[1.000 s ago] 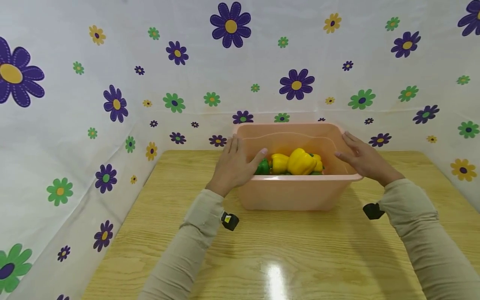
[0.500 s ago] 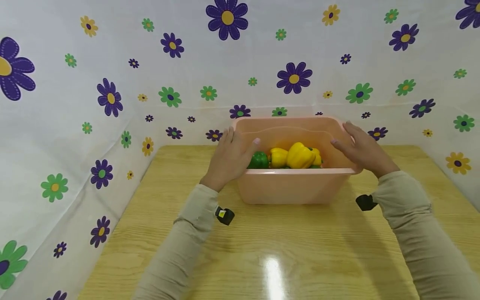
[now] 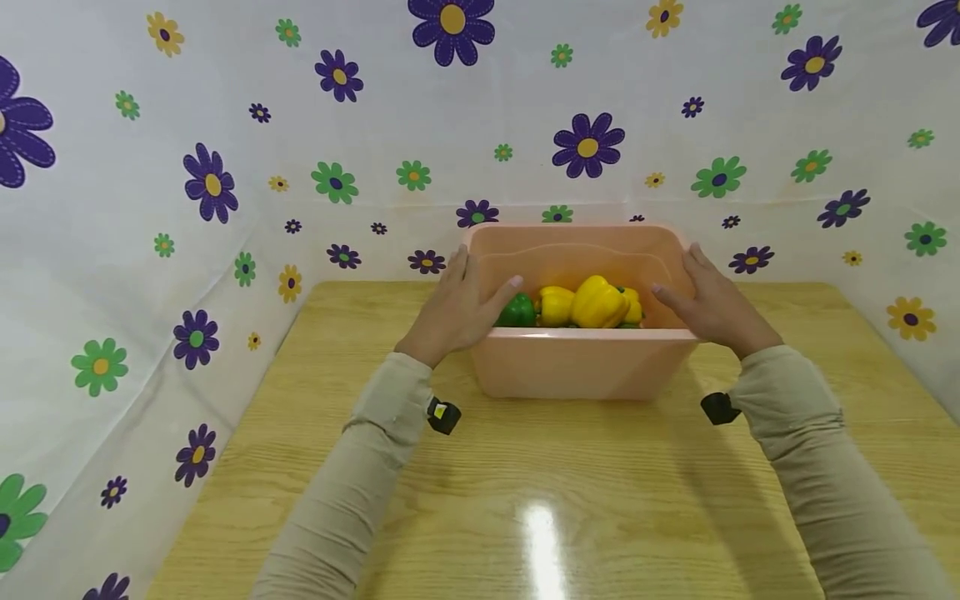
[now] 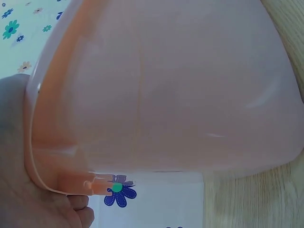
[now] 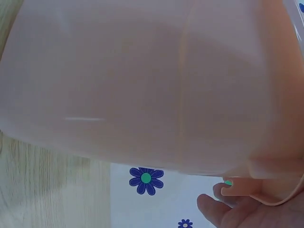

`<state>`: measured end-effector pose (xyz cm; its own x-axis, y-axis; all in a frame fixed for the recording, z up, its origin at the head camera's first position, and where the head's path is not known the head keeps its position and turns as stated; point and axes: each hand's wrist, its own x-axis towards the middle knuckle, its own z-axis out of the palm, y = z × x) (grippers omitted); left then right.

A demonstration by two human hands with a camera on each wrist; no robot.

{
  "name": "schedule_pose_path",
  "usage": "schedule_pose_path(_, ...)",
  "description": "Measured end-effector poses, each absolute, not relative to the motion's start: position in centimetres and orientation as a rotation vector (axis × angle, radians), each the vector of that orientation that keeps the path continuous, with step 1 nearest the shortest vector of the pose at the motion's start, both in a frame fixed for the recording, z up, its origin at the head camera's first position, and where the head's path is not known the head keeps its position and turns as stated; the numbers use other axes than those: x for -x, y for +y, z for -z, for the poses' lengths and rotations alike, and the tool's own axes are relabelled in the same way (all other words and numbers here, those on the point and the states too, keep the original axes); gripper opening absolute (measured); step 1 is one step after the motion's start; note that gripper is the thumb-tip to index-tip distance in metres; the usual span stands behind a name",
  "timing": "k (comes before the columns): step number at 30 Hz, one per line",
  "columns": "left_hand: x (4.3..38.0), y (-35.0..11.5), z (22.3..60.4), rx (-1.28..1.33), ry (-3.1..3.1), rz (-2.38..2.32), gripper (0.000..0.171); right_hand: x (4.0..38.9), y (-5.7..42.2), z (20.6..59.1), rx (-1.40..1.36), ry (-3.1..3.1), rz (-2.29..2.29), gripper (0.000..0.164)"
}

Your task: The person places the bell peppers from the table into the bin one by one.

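Note:
A peach-coloured plastic tub [image 3: 570, 362] stands near the back of the wooden table. In it lie several yellow bell peppers [image 3: 600, 302] and a green bell pepper [image 3: 516, 311], partly hidden by the front wall and my left hand. My left hand [image 3: 453, 308] holds the tub's left rim, thumb over the inside; the left wrist view shows its fingertips [image 4: 83, 213] bent under the rim. On the other side my right hand [image 3: 720, 302] holds the right rim, its thumb also over the inside. Its fingers [image 5: 221, 206] show below the rim in the right wrist view.
Behind the table and along its sides hangs a white flower-print cloth [image 3: 360, 125]. The wooden tabletop [image 3: 480, 500] stretches in front of the tub, with a bright light reflection. A small black wrist camera [image 3: 442, 415] hangs at the left cuff, another black one [image 3: 720, 408] at the right.
The whole head view has shifted, so the scene sits higher. My right hand has drawn in closer on the right rim, its thumb further over the inside. The tub stands about where it was.

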<state>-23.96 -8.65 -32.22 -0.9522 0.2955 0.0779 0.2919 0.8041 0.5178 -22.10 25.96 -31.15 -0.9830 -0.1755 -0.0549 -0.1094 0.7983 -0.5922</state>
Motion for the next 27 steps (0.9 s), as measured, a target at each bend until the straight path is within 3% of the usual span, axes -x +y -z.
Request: schedule_pose_path(27,23.68,-8.43,31.98,-0.465,2.974,-0.849,0.104,21.94,26.00,31.03,0.255,2.914,0.902,0.087)
